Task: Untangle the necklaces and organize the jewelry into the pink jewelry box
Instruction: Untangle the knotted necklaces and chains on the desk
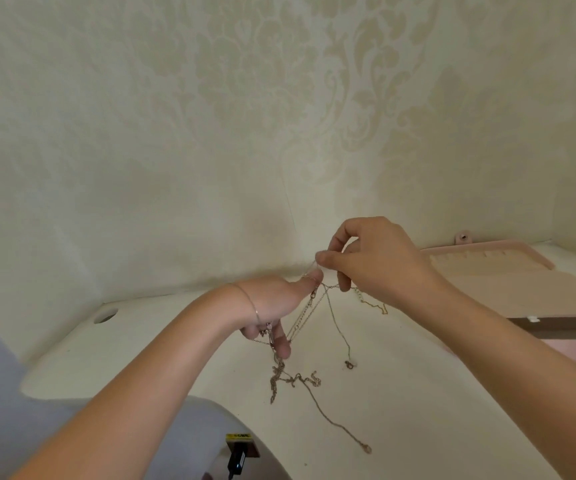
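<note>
The necklaces (305, 317) hang as one tangled bunch between the two hands, lifted just above the white table (418, 427). Several fine strands are drawn taut and the loose ends trail onto the tabletop. The left hand (272, 303) grips the bundle, its lower fingers curled round a clump of chain and its thumb stuck out with a strand looped over it. The right hand (380, 261) pinches a single strand between thumb and forefinger, just beside that thumb, with its other fingers tucked in.

From where I stand, the step looks like teasing one chain out of the knot, with the sorting not yet begun. It should go better slack than tight, since a hard pull would only cinch the crossings. I would ease the left hand's tension, find a free end such as the dangling clasp (349, 364), and feed it back through one loop at a time.

The chains are thin metal links, gold and rosy in tone, limp and quick to kink. One long strand snakes across the table to a small pendant (366, 446).

The pink jewelry box (539, 263) lies open to the right, well apart from the tangle. Its lining is pale and matte, with a row of slots in the lid. A slim bracelet (252, 306) circles the left wrist, and cream damask wallpaper (349, 98) fills the background.
</note>
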Available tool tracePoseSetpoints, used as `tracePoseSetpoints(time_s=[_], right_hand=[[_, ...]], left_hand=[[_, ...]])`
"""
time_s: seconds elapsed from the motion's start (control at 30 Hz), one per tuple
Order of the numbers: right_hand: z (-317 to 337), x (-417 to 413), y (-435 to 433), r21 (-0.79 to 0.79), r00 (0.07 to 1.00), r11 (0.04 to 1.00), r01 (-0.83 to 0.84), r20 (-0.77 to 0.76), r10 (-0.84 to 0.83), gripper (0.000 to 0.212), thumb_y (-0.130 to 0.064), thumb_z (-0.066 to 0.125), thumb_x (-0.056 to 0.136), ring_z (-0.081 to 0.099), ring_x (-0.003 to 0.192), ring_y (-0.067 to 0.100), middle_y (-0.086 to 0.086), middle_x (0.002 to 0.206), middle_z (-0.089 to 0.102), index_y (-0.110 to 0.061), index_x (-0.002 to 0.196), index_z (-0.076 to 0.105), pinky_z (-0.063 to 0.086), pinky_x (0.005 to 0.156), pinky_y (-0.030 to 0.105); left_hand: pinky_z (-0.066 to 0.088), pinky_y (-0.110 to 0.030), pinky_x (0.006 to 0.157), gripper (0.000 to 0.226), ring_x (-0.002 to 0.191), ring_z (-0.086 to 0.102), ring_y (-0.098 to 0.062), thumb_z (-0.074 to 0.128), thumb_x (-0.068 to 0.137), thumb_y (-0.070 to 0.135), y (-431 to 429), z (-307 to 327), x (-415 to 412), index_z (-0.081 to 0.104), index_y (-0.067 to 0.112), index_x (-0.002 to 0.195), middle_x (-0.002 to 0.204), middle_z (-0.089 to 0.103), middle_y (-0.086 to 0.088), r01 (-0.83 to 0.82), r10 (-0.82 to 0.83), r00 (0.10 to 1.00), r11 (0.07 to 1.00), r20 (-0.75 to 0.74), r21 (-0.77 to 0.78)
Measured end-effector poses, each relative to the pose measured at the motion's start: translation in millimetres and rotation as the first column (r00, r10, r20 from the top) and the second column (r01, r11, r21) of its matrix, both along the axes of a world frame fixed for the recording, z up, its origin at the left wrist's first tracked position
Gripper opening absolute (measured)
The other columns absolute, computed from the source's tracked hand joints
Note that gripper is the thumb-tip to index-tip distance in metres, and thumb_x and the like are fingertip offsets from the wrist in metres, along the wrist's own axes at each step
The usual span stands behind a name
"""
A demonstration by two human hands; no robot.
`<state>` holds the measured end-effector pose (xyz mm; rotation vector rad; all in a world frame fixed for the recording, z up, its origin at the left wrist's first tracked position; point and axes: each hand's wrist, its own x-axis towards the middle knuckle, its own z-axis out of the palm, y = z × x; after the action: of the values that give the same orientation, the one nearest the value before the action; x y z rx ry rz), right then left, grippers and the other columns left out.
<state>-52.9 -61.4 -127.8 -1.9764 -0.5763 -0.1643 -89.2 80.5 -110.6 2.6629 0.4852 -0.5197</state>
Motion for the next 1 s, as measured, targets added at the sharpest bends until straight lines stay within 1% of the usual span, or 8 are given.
tracePoseSetpoints(time_s=[0.13,0.3,0.37,0.47,0.63,0.73,0.87,1.0], right_hand=[[-2,-1,2,-0.111,1.000,0.994,0.005,0.004,-0.004,0.042,-0.038,0.054,0.094,0.052,0.038,0.000,-0.009,0.043,0.059,-0.016,0.059,0.059,0.036,0.042,0.009],[0,-1,-3,0.086,0.922,0.991,-0.103,-0.365,0.128,0.050,-0.046,0.050,0.095,0.037,0.031,0.011,-0.004,0.043,0.055,-0.012,0.058,0.046,0.031,0.035,0.014],[0,1,-4,0.079,0.897,0.988,-0.135,-0.414,0.156,0.048,-0.043,0.051,0.095,0.031,0.032,0.012,-0.001,0.047,0.057,-0.012,0.058,0.047,0.029,0.038,0.018],[2,7,-10,0.159,0.875,0.981,-0.114,-0.451,0.175,0.040,-0.037,0.050,0.097,0.027,0.031,0.012,0.002,0.048,0.060,-0.008,0.071,0.059,0.025,0.041,0.022],[5,11,-14,0.154,0.885,0.976,-0.153,-0.419,0.205,0.055,-0.055,0.044,0.094,0.046,0.040,0.013,0.005,0.065,0.070,-0.009,0.082,0.070,0.036,0.050,0.023],[-2,11,-6,0.297,0.819,0.935,-0.192,-0.477,0.320,0.056,-0.053,0.042,0.095,0.055,0.049,0.015,0.007,0.072,0.071,-0.008,0.078,0.068,0.040,0.051,0.022],[-9,13,-3,0.444,0.770,0.888,-0.119,-0.523,0.365,0.036,-0.029,0.046,0.100,0.047,0.038,0.010,0.005,0.055,0.063,-0.007,0.074,0.059,0.037,0.040,0.018],[2,14,-12,0.453,0.683,0.867,-0.205,-0.569,0.459,0.054,-0.053,0.045,0.092,0.026,0.029,0.009,0.004,0.044,0.047,-0.006,0.071,0.063,0.022,0.035,0.018]], left_hand=[[0.022,-0.020,0.040,0.070,0.026,0.038,-0.010,0.021,0.094,0.067,-1,8,8,0.023,0.022,0.148,0.056,0.064,-0.007,-0.006,0.004,0.998,1.000,0.064,0.023],[0.040,-0.018,0.052,0.037,0.073,0.062,-0.012,0.052,0.092,0.016,17,7,18,0.057,0.022,0.128,0.059,0.063,0.010,0.015,-0.071,0.915,0.990,0.397,0.143],[0.044,-0.019,0.064,0.035,0.092,0.064,-0.018,0.061,0.088,0.016,20,4,17,0.064,0.019,0.123,0.083,0.069,0.007,0.000,-0.077,0.897,0.985,0.435,0.174],[0.043,-0.024,0.078,0.074,0.112,0.058,-0.019,0.076,0.079,0.026,21,0,16,0.040,0.024,0.144,0.123,0.062,-0.002,0.054,-0.079,0.913,0.996,0.399,0.073],[0.046,-0.024,0.059,0.122,0.114,0.057,-0.011,0.084,0.069,0.033,22,-4,11,-0.004,0.029,0.153,0.119,0.067,0.004,0.148,-0.097,0.953,0.975,0.286,-0.164],[0.037,-0.013,0.046,0.124,0.084,0.061,0.001,0.084,0.068,0.031,19,0,8,-0.007,0.027,0.152,0.101,0.072,0.010,0.169,-0.082,0.939,0.956,0.335,-0.240],[0.043,-0.007,0.071,0.124,0.081,0.057,0.009,0.084,0.070,0.018,22,2,7,-0.008,0.032,0.152,0.107,0.069,0.013,0.234,-0.136,0.896,0.953,0.422,-0.190],[0.047,-0.019,0.062,0.131,0.066,0.052,0.002,0.087,0.066,0.022,27,3,3,-0.013,0.039,0.149,0.112,0.061,0.014,0.259,-0.221,0.887,0.965,0.405,-0.041]])
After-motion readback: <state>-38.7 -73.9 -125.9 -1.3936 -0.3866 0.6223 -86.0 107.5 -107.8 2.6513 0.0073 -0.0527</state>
